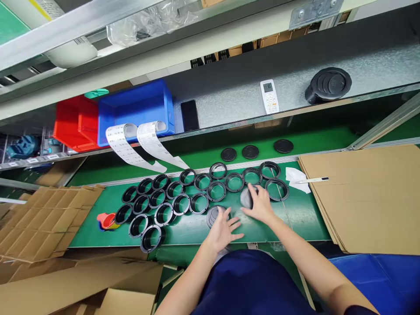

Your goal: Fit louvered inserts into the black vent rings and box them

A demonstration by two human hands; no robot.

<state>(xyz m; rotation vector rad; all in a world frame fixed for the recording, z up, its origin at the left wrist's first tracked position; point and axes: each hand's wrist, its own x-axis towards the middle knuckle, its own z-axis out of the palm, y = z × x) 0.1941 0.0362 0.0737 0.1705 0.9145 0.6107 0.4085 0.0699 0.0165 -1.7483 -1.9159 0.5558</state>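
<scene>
Currently, in the head view, the right hand [261, 204] clasps a blurred grey disc [246, 198] beside the black rings [169, 190]; the left hand [223, 229], fingers spread apart, overlaps a slatted disc [213, 216] on the near side of those rings.

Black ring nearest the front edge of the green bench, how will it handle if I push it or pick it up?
The black ring looks moulded from plastic, so it's probably stiff. Its hollow middle suggests it's light for its size. On the smooth, shiny green bench, it may slide easily when pushed.
</scene>
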